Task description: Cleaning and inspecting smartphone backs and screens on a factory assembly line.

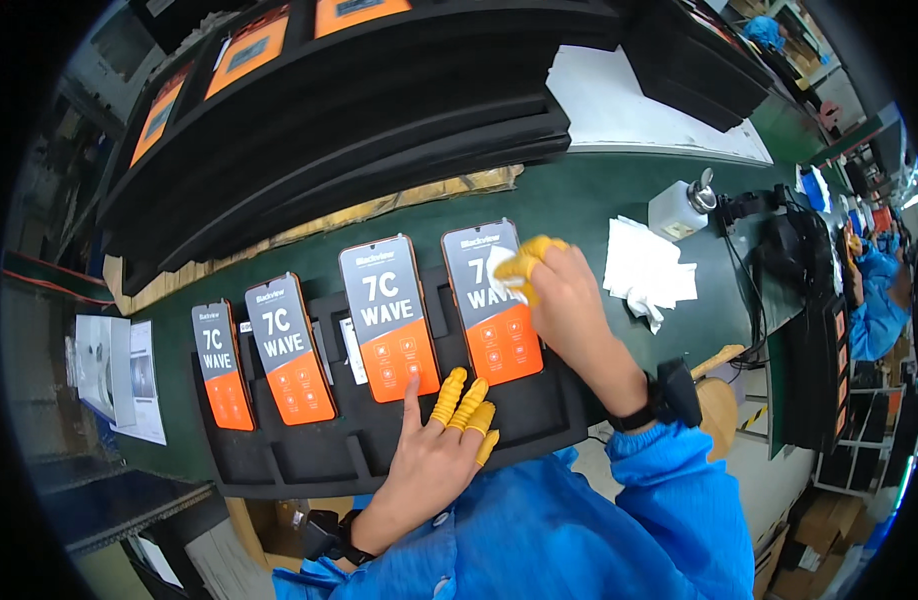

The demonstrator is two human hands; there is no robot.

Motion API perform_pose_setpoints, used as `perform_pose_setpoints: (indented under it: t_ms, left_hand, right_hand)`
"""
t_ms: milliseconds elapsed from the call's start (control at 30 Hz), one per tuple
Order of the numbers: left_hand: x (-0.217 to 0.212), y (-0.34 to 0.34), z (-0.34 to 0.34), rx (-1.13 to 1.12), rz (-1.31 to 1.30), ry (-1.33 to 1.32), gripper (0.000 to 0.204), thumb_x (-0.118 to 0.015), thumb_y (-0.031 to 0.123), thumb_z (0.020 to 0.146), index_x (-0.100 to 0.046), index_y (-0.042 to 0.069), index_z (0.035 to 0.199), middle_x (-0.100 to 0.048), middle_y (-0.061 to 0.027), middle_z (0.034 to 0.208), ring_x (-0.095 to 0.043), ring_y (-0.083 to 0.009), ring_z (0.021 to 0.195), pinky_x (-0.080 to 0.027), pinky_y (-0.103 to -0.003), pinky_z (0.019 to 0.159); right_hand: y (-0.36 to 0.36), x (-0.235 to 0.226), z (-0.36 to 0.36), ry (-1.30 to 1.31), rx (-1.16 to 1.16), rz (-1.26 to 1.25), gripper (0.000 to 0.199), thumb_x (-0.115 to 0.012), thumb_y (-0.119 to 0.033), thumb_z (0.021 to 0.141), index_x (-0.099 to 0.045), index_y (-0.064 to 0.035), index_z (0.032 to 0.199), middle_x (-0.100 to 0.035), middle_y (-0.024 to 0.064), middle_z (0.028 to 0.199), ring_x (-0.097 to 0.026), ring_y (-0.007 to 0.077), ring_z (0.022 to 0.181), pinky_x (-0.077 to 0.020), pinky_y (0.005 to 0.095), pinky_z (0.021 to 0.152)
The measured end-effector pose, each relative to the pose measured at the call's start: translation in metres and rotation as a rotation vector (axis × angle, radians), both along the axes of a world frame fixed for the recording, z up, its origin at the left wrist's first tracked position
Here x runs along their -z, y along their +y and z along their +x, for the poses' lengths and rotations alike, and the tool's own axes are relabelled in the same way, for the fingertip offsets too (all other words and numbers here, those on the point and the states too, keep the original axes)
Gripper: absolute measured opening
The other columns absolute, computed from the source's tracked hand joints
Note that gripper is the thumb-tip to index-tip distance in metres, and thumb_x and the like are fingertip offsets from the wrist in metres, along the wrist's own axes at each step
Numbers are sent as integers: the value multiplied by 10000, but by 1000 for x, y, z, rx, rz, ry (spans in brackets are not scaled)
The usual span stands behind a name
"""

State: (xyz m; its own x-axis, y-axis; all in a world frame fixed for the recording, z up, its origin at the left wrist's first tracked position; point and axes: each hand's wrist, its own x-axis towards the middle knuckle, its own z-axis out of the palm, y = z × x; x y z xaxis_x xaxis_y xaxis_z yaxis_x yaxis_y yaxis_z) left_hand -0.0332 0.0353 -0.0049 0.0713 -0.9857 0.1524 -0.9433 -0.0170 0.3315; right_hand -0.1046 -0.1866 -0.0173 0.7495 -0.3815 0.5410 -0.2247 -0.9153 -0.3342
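Note:
Several smartphones with grey-and-orange front films lie in a row on a black foam tray (319,470). In my right hand (569,305), which wears yellow finger cots, is a crumpled white wipe (501,268). It is pressed against the upper right part of the rightmost smartphone (506,350). My left hand (434,455) rests with its fingers stretched out. Its bare index fingertip is at the lower edge of the neighbouring smartphone (404,360), while the fingers in yellow cots reach toward the gap beside the rightmost one. Further left lie two more smartphones (297,375) (226,385).
Behind the tray rises a stack of black foam trays (379,110) holding more orange-fronted phones. To the right are white wipes (644,265), a white pump bottle (679,212) and black cables (754,260). Printed sheets (142,380) lie at the left. Another person in blue (874,300) sits far right.

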Motion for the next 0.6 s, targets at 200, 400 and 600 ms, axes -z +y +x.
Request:
perform_pose_setpoints:
  t_ms: [200, 400, 600]
  left_hand:
    - [4, 0, 4, 14, -5, 5, 293, -686, 218, 793, -659, 12, 999, -686, -131, 904, -576, -282, 1126, -145, -658, 1065]
    - [2, 4, 5, 7, 15, 94, 271, -698, 193, 779, -661, 27, 990, -683, -123, 969, -574, -301, 1124, -167, -642, 1068]
    - [-20, 33, 27, -207, -185, 160, 176, -694, 157, 785, -661, 74, 937, -643, -91, 1143, -559, -275, 1157, -229, -610, 1063]
  right_hand:
    - [53, 2, -51, 165, -6, 46, 268, -595, 26, 626, -646, -67, 872, -581, 64, 884, -535, 251, 786, -364, 374, 675]
    - [81, -1, -54, 194, 14, 34, 280, -580, -15, 645, -653, -70, 910, -582, 55, 859, -537, 233, 763, -363, 369, 670]
    - [100, -1, -46, 129, -234, 332, 366, -630, 41, 610, -655, -59, 961, -587, 74, 884, -561, 272, 805, -452, 373, 695]
